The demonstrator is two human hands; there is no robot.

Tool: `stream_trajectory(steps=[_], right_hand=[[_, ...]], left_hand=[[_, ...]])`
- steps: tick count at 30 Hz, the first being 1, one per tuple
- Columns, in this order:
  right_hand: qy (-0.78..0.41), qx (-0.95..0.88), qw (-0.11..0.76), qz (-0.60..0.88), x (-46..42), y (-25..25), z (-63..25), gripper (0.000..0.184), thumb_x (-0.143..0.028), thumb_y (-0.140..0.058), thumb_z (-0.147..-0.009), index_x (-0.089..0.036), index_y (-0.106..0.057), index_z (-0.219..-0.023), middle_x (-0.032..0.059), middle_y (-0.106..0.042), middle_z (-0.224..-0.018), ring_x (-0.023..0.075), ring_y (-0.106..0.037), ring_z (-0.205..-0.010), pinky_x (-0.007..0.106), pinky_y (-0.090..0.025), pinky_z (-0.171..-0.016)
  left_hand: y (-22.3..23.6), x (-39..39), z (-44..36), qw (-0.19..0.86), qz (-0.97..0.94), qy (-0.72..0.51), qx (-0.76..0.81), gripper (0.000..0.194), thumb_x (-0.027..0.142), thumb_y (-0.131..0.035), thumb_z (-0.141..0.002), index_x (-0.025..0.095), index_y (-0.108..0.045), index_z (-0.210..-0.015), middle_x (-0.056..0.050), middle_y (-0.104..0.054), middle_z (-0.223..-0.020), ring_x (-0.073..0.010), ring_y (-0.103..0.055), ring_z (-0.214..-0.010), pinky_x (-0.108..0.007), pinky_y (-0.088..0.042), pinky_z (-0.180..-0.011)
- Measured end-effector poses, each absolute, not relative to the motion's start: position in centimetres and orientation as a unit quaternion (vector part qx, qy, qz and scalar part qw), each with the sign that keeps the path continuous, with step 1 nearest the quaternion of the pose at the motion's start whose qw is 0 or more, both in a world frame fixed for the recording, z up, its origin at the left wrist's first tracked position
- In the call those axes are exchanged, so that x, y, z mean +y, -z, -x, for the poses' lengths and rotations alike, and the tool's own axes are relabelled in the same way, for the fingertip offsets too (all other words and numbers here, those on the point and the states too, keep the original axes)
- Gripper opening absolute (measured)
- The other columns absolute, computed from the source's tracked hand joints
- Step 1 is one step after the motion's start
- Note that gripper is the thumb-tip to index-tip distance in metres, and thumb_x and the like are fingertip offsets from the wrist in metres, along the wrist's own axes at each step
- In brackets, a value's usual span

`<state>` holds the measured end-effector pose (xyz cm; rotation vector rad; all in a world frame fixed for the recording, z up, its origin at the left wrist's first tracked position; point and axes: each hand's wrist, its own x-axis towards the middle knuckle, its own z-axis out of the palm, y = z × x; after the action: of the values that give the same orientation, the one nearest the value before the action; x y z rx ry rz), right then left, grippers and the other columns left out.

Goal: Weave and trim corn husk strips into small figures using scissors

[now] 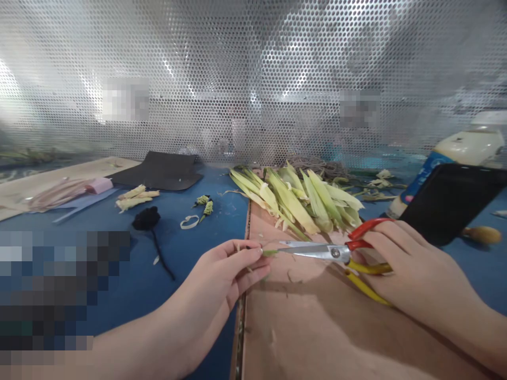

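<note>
My left hand (232,266) pinches a small green piece of plant (270,253), which looks like a bit of husk; a thin strand shows between the fingers. In my right hand (420,266) is a pair of scissors (335,253) with red and yellow handles. Their blades point left, slightly apart, with the tips at the green piece. Both hands are over a brown cardboard sheet (301,327). Just beyond them lies a pile of pale green corn husks (297,200).
On the blue table (214,232) at left lie a black flower on a stem (147,218), husk twists (137,199), small green bits (206,207) and a black sheet (158,170). A phone (451,203) leans against a bottle (467,142) at right. Perforated metal (253,68) stands behind.
</note>
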<state>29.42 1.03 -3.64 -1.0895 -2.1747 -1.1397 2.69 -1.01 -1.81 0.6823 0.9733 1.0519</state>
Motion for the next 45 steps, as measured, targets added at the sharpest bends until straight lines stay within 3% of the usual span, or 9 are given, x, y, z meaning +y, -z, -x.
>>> stream_trajectory(steps=[45], right_hand=[[0.424,-0.779,0.235,0.397,0.65,3.61,-28.54,0.013,-0.024,-0.051,-0.078,-0.018,-0.051,-0.066,0.0054,-0.055,-0.074,0.0197,-0.051,-0.070,0.031,-0.041,-0.062]], left_hand=[[2.04,-1.12,-2.64,0.699,-0.323,-0.465,0.436,0.006,0.018,-0.065,-0.076,0.014,-0.060,-0.075,-0.004,-0.061,-0.087,-0.0123,-0.059,-0.088,-0.023,-0.048,-0.089]])
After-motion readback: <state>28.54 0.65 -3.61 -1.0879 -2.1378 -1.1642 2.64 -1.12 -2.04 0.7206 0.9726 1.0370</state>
